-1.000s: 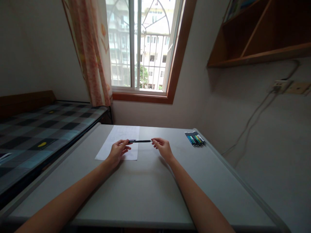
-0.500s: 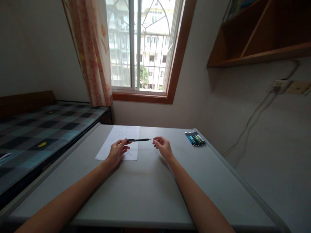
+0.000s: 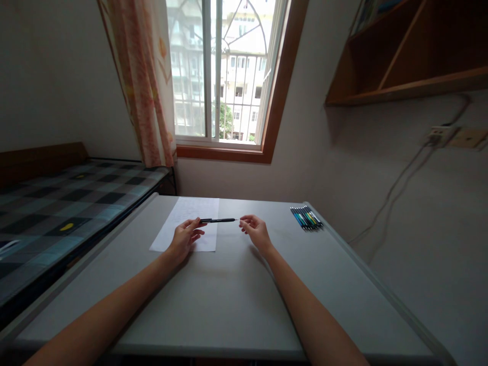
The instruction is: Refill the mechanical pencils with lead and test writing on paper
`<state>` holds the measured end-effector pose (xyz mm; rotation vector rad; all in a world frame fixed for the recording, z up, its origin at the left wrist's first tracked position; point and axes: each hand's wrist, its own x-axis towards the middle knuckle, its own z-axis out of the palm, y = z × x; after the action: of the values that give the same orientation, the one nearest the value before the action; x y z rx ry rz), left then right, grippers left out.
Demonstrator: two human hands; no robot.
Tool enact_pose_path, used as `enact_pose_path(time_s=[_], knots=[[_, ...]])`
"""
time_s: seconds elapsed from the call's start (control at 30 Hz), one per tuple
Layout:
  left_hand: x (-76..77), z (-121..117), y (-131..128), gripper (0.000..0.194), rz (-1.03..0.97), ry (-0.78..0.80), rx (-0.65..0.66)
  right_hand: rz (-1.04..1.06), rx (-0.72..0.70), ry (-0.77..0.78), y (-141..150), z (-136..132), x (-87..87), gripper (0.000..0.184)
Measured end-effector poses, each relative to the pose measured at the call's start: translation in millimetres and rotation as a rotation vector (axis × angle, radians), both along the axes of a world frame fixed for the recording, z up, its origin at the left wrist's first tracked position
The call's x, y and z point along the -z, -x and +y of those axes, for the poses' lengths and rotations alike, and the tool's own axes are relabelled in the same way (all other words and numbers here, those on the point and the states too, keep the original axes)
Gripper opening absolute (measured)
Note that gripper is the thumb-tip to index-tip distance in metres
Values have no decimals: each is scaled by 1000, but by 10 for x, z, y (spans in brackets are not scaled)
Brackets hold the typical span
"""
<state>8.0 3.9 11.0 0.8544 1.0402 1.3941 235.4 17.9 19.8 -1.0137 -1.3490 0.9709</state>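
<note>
Head view: slim, dark pen

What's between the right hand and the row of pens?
Only bare tabletop between the right hand and the row of pens, in the head view.

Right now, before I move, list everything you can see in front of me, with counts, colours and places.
Black pen: one, black, between the hands
Paper: one sheet, white, on the table's far left part
Pens in a row: several, mixed colours, too small to count, table's far right
Table: one, pale grey, below the hands
Window: one, brown frame, wall ahead
Curtain: one, orange and cream, window's left
Bed: one, checked cover, left
Shelf unit: one, brown, upper right
Wall plates: at least two, pale, right wall
Left hand: one, bare, holding the black pen
Right hand: one, bare, by the pen's tip; contact unclear
</note>
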Motion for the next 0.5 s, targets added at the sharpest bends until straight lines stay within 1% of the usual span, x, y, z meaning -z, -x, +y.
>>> enact_pose_path(time_s=[0.17, 0.33, 0.5], knots=[[-22, -11, -8, 34, 10, 2, -5, 8, -9, -1, 0, -8, 1, 26], [-25, -20, -2, 32, 0, -8, 11, 28, -4, -19, -15, 19, 45, 29], [-13, -3, 3, 32, -15, -1, 3, -59, 5, -32, -42, 67, 113, 25]])
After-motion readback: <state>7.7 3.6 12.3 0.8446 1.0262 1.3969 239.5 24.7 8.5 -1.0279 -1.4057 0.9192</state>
